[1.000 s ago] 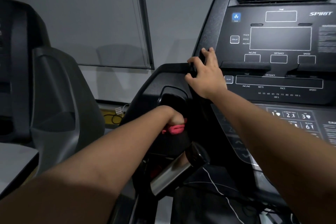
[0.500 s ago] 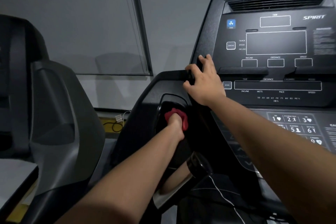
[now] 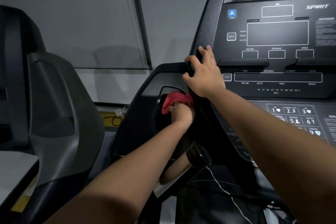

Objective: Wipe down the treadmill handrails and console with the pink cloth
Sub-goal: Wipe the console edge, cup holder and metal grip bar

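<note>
Two hands were in view, the left hand [image 3: 179, 114] and the right hand [image 3: 205, 74]. There was one pink cloth [image 3: 174, 99], one console [image 3: 276, 32] bearing one blue fan button [image 3: 232, 13], one neighbouring machine [image 3: 54, 105], and one looped black cable [image 3: 113, 119].

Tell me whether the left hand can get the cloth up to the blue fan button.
Probably not directly. The right hand grips the console edge just above the left hand and cloth, across the straight way up to the fan button; it would need to go round.
</note>
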Available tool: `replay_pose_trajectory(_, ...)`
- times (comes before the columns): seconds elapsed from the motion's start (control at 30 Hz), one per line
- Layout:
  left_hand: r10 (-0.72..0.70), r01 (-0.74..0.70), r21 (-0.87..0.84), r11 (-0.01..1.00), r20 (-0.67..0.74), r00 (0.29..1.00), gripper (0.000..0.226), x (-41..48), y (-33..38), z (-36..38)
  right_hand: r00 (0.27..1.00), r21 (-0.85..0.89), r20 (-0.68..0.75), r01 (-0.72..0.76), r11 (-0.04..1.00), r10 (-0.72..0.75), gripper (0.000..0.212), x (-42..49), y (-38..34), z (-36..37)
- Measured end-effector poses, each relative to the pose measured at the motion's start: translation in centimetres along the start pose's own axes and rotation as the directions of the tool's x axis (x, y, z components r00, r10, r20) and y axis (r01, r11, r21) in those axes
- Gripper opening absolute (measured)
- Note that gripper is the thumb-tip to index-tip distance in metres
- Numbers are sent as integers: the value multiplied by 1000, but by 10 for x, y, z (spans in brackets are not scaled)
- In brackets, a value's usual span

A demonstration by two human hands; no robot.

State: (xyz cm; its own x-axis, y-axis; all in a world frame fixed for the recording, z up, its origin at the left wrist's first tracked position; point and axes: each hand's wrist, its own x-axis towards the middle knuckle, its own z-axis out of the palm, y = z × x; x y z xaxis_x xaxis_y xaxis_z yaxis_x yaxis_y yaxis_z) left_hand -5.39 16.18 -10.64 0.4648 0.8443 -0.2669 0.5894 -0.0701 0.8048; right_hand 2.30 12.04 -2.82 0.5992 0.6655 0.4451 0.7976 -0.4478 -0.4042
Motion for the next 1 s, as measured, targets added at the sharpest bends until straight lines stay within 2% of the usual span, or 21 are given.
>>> replay_pose_trajectory(0.1,192,-229,187,955,196,962,39,-23,-12,-18,1000,-4,0,-2,1000,2,42,-1,0,0)
replay_pose_trajectory(0.17,222,-325,300,897,331,917,45,-34,-19,-38,1000,0,4,-7,1000,7,42,-1,0,-1)
replay_pose_trajectory(0.23,243,-445,418,792,453,858,44,-40,-27,-58,1000,10,7,-7,1000,7,42,-2,-1,-1)
replay_pose_trajectory(0.37,222,-589,549,593,592,775,43,-39,-23,-91,1000,37,5,-3,999,3,42,-1,-2,-2)
replay_pose_trajectory(0.43,175,-601,664,446,594,785,45,-36,-17,-97,1000,44,11,-2,999,1,42,-1,-3,-3)
replay_pose_trajectory(0.53,187,-571,816,85,550,814,61,-22,-16,-96,1000,43,13,-2,999,1,42,-2,-3,-2)
replay_pose_trajectory(0.63,200,-503,839,-208,540,817,63,-8,-10,-89,1000,41,4,1,999,-1,42,-2,-2,-1)
replay_pose_trajectory(0.73,220,-432,825,-365,527,821,60,0,3,-80,1000,41,-5,11,999,-10,43,-1,-1,0)
replay_pose_trajectory(0.83,285,-343,790,-507,530,799,46,14,8,-69,1000,46,-9,11,999,-10,43,0,0,1)
replay_pose_trajectory(0.9,237,-318,726,-610,550,801,52,20,5,-54,1000,48,-12,10,999,-10,42,1,0,1)
replay_pose_trajectory(0.97,162,-312,675,-669,542,824,64,23,-5,-42,1000,48,-13,16,999,-15,42,1,1,1)
replay_pose_trajectory(1.0,119,-340,680,-650,532,838,66,24,-7,-37,1000,48,-11,20,999,-19,42,1,2,1)
